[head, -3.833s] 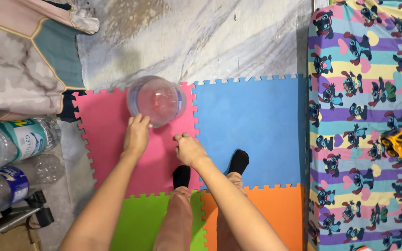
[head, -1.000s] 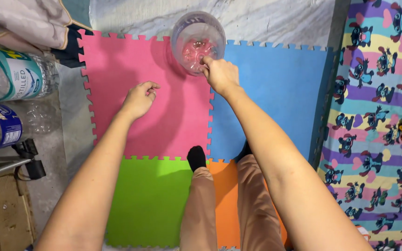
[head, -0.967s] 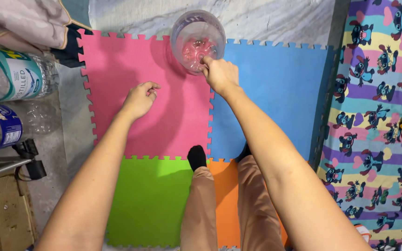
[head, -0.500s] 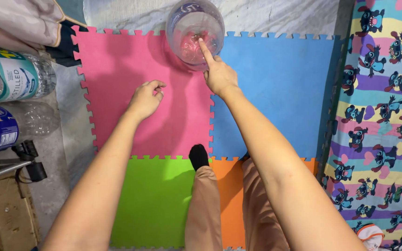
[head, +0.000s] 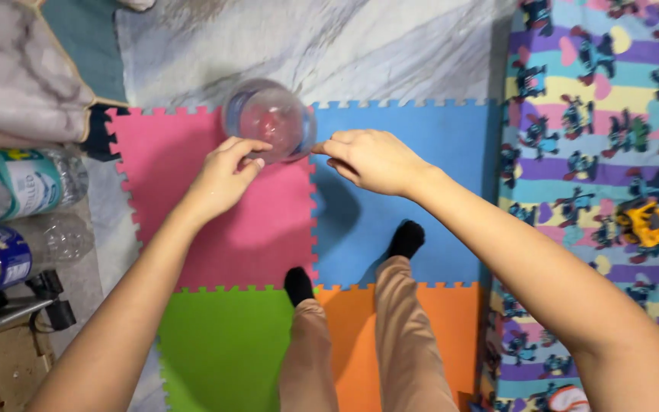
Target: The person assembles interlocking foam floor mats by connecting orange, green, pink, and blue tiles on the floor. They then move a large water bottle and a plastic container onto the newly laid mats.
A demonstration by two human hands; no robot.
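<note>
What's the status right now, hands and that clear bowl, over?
Left hand fingertips on clear bowl rim. Right hand pinched at its right edge. Bowl on pink mat. Nothing blocking.

Bright, even overhead light, soft shadows under the arms, slight edge blur.

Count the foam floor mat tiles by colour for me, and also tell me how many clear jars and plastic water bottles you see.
Pink tile: 1
Blue tile: 1
Green tile: 1
Orange tile: 1
Clear jar, between the left hand and the right hand: 1
Water bottles, one above the other, at the left edge: 2
Total: 7
</note>
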